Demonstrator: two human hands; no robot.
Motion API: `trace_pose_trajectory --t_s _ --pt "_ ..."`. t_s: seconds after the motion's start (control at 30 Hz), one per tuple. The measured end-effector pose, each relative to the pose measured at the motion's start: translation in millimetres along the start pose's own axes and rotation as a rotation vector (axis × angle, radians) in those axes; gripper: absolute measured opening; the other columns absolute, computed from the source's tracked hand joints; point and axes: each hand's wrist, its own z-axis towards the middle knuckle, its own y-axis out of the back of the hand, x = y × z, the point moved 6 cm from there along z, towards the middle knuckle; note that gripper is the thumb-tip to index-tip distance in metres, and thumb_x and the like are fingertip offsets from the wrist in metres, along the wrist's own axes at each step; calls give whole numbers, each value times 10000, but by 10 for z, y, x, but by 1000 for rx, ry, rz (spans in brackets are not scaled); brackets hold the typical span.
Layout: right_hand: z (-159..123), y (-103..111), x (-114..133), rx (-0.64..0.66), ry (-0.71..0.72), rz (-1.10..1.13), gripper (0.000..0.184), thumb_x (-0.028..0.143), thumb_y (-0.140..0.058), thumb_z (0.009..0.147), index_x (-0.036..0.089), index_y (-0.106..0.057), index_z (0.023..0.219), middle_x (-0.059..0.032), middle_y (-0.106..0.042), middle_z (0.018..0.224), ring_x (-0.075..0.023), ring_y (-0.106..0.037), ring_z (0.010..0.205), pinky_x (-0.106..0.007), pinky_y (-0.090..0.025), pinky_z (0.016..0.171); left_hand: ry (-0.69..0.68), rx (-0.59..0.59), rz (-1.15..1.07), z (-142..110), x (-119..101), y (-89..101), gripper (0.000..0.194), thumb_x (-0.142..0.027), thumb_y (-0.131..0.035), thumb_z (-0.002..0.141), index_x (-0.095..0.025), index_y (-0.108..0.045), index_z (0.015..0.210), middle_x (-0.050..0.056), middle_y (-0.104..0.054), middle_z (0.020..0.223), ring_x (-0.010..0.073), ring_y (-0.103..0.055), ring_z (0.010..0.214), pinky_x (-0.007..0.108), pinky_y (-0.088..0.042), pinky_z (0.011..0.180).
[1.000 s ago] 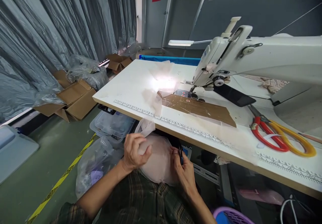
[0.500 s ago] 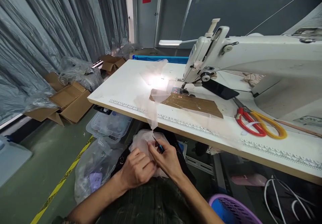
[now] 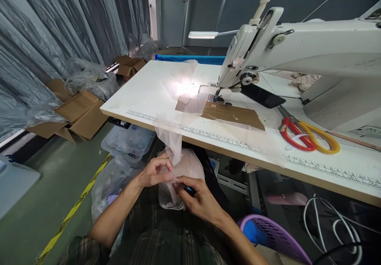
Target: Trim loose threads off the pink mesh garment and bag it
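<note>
Sheer pale pink fabric (image 3: 190,165) hangs over the table's front edge and gathers in my lap. My left hand (image 3: 155,171) pinches this fabric between thumb and fingers, just below the edge. In my right hand (image 3: 198,197) is a small pair of thread snips (image 3: 187,187) with a dark and blue body, mostly covered by the fingers. Their thin tips point left at the fabric near my left fingertips; whether they touch it I cannot tell. More of the sheer cloth lies on the tabletop, partly over a brown cardboard piece (image 3: 235,115).
A white sewing machine (image 3: 268,54) stands at the right of the white table (image 3: 138,86). A black phone (image 3: 263,96) and red-and-yellow-handled scissors (image 3: 309,136) lie beside it. Below are a purple basket (image 3: 275,233) and a clear plastic box (image 3: 127,138). Cardboard boxes (image 3: 79,110) stand left.
My left hand has moved up and left, its fist loosened into a pinch on the fabric. The hanging strip is now spread wider. My right hand has lowered slightly with the snips.
</note>
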Motion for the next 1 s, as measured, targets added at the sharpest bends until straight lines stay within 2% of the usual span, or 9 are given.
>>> trace_pose_trajectory --t_s 0.1,0.13,0.2,0.27,0.37,0.47,0.63,0.83,1.0 --pt "1 30 -70 32 -52 32 263 300 -464 896 147 -678 882 6 -564 667 -110 -435 587 -214 -384 572 179 -126 -49 -96 90 23 295 -403 -738 717 -155 -582 690 46 -654 810 173 -600 781 284 -440 739" --pt "7 43 -100 33 -72 39 268 327 -470 900 150 -671 891 5 -569 674 -113 -444 591 -218 -387 573 253 -165 -42 -136 125 35 291 -399 -753 702 -153 -599 726 17 -629 735 137 -567 680 252 -428 662" --pt "31 76 -162 14 -108 28 303 396 -462 913 157 -648 902 7 -552 669 -121 -446 592 -226 -383 565 363 -219 -33 -204 177 52 320 -403 -767 684 -148 -651 840 1 -627 717 103 -525 608 220 -401 585" --pt "73 110 -216 -20 -141 -8 380 456 -380 946 166 -611 863 7 -524 660 -128 -442 595 -238 -377 560 407 -242 -33 -240 205 58 362 -419 -756 695 -139 -691 916 26 -671 773 111 -553 640 220 -416 594" --pt "158 136 -251 -43 -163 -81 498 497 -236 978 184 -510 704 7 -463 618 -135 -419 588 -254 -363 555 406 -262 -7 -256 223 74 340 -431 -720 736 -124 -738 881 62 -726 831 151 -618 723 247 -468 670" --pt "250 126 -229 -15 -138 -124 499 535 -238 965 205 -392 625 22 -382 576 -129 -366 555 -253 -329 523 385 -252 5 -249 216 84 316 -407 -711 755 -137 -759 912 75 -752 938 202 -665 857 284 -500 793" --pt "375 81 -158 35 -43 -138 462 503 -276 959 203 -439 647 18 -422 581 -131 -401 554 -252 -333 548 352 -222 20 -234 175 95 309 -395 -700 769 -144 -765 938 80 -750 993 257 -662 988 339 -495 898" --pt "358 86 -243 -67 -101 -152 447 479 -312 962 192 -534 701 9 -488 582 -133 -448 546 -250 -345 546 362 -224 -21 -240 159 95 292 -396 -684 782 -150 -769 913 78 -751 924 243 -659 922 313 -491 828" --pt "296 45 -177 4 -54 -192 458 467 -283 975 200 -465 651 11 -471 571 -126 -418 527 -249 -322 520 361 -224 -36 -229 131 110 218 -351 -692 769 -153 -767 820 38 -727 789 180 -633 773 261 -463 729"
